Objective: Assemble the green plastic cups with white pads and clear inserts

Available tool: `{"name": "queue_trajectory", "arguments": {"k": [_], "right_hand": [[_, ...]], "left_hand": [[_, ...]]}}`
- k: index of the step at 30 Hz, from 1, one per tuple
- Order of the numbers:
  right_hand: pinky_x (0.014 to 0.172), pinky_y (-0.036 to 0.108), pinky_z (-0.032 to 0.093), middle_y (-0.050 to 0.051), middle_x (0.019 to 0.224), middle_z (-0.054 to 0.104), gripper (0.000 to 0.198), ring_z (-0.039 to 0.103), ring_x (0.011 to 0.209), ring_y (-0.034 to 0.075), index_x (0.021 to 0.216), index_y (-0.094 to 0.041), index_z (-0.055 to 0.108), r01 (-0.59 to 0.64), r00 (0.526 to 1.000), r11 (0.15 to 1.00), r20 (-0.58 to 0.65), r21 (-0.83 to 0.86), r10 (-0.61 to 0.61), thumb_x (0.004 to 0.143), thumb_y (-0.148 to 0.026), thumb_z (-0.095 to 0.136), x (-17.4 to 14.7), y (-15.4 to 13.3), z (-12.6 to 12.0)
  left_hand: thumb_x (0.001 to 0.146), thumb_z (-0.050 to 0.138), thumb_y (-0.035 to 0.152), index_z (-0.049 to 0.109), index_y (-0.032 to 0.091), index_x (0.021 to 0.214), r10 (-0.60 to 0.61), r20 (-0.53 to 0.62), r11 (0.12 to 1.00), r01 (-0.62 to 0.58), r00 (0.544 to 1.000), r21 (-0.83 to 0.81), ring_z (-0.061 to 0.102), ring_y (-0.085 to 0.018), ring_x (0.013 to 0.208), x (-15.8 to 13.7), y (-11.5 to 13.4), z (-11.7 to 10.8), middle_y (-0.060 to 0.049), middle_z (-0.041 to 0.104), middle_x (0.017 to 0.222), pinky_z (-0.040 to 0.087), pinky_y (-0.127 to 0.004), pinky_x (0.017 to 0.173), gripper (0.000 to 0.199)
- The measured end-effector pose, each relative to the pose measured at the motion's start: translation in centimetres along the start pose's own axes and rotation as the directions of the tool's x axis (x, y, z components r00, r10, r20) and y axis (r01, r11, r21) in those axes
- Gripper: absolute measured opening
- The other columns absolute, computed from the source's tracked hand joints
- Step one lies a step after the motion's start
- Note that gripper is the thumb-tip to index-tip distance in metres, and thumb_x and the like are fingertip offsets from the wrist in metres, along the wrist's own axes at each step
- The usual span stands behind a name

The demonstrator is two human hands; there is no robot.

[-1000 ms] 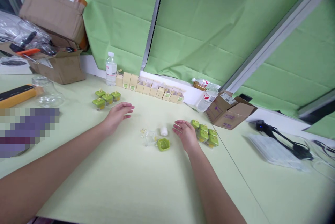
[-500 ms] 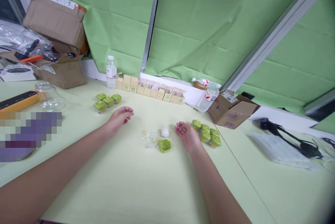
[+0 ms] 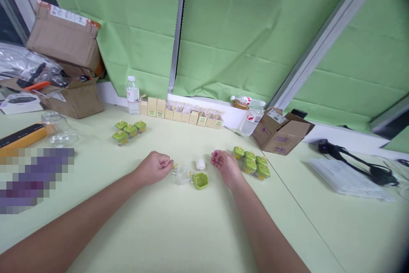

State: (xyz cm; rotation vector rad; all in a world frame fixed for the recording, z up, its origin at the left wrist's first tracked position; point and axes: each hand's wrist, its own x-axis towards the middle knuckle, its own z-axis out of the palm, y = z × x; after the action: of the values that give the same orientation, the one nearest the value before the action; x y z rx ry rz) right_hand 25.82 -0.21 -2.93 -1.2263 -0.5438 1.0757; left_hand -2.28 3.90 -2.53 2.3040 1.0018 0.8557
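My left hand [image 3: 155, 168] is closed, with its fingertips at a small yellow ring-shaped piece [image 3: 175, 165]. Beside that piece is a clear plastic container [image 3: 183, 175], with a small yellow part at its right side. A green square lid [image 3: 200, 181] lies with its hollow side up to the right of the container. Just behind the lid sits a small white rounded object [image 3: 200, 164]. Palm inward and fingers loosely curled, my right hand [image 3: 225, 166] rests open and holds nothing, close to several green-lidded clear jars [image 3: 250, 165].
More green-lidded jars [image 3: 129, 130] stand at the back left. A row of small cardboard boxes [image 3: 181, 113] lines the wall between a water bottle [image 3: 132, 95] and other bottles [image 3: 252, 122]. An opened carton [image 3: 277, 130] and a black headset [image 3: 351, 160] are at right.
My left hand has moved right and nearer to me, and its fingers have closed at the yellow ring-shaped piece. My right hand has stayed nearly in place. The view has shifted slightly.
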Motion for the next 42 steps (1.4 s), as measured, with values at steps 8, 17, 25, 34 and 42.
{"name": "queue_trajectory", "arguments": {"k": [8, 17, 25, 34, 42], "right_hand": [[0.062, 0.031, 0.057, 0.006, 0.072, 0.069, 0.016, 0.065, 0.059, 0.016, 0.075, -0.015, 0.062, 0.048, 0.999, 0.996, -0.023, -0.074, -0.05, 0.079, -0.028, 0.054, -0.2, 0.1, 0.7], [0.057, 0.027, 0.048, 0.003, 0.078, 0.067, 0.023, 0.059, 0.066, 0.016, 0.08, -0.019, 0.062, 0.311, 0.945, 0.891, 0.01, -0.329, -0.326, 0.085, -0.039, 0.052, -1.7, 0.3, 1.8], [0.088, 0.037, 0.05, 0.008, 0.109, 0.068, 0.036, 0.06, 0.101, 0.024, 0.117, -0.023, 0.062, 0.893, 0.432, 0.16, 0.7, -0.421, -0.569, 0.082, -0.028, 0.069, -7.3, -0.7, 4.9], [0.069, 0.028, 0.051, 0.004, 0.082, 0.068, 0.017, 0.062, 0.073, 0.016, 0.103, -0.023, 0.069, 0.864, 0.448, 0.135, 0.616, -0.485, -0.648, 0.093, -0.022, 0.056, -6.8, -1.4, 4.6], [0.06, 0.025, 0.048, 0.0, 0.074, 0.067, 0.012, 0.061, 0.067, 0.015, 0.087, -0.024, 0.067, 0.712, 0.659, 0.311, 0.444, -0.63, -0.607, 0.087, -0.035, 0.064, -5.7, -1.3, 3.5]], "left_hand": [[0.089, 0.052, 0.032, 0.063, 0.023, 0.1, 0.068, 0.176, 0.992, -0.085, 0.982, 0.089, 0.056, -0.013, 0.072, -0.1, 0.5, -0.5, -0.002, 0.063, 0.102, 0.041, -0.024, 0.066, 0.018], [0.096, 0.046, 0.031, 0.065, 0.021, 0.09, 0.113, 0.207, 0.993, -0.114, 0.972, -0.003, 0.06, -0.016, 0.083, 0.2, -0.3, -0.4, -0.004, 0.064, 0.099, 0.044, -0.026, 0.073, 0.023], [0.092, 0.057, 0.04, 0.066, 0.019, 0.089, -0.029, -0.004, 0.907, 0.024, 1.0, -0.421, 0.059, -0.017, 0.08, 0.3, 2.7, 0.0, -0.003, 0.066, 0.086, 0.046, -0.027, 0.071, 0.024], [0.083, 0.067, 0.038, 0.056, 0.024, 0.12, 0.018, -0.025, 0.944, -0.025, 1.0, -0.33, 0.057, -0.024, 0.112, -0.7, 4.6, 1.5, -0.007, 0.061, 0.123, 0.05, -0.037, 0.092, 0.042], [0.086, 0.057, 0.025, 0.046, 0.026, 0.135, 0.114, 0.122, 0.988, -0.126, 0.986, 0.091, 0.055, -0.026, 0.119, -0.7, 1.1, 1.5, -0.009, 0.057, 0.131, 0.045, -0.042, 0.101, 0.051]]}}
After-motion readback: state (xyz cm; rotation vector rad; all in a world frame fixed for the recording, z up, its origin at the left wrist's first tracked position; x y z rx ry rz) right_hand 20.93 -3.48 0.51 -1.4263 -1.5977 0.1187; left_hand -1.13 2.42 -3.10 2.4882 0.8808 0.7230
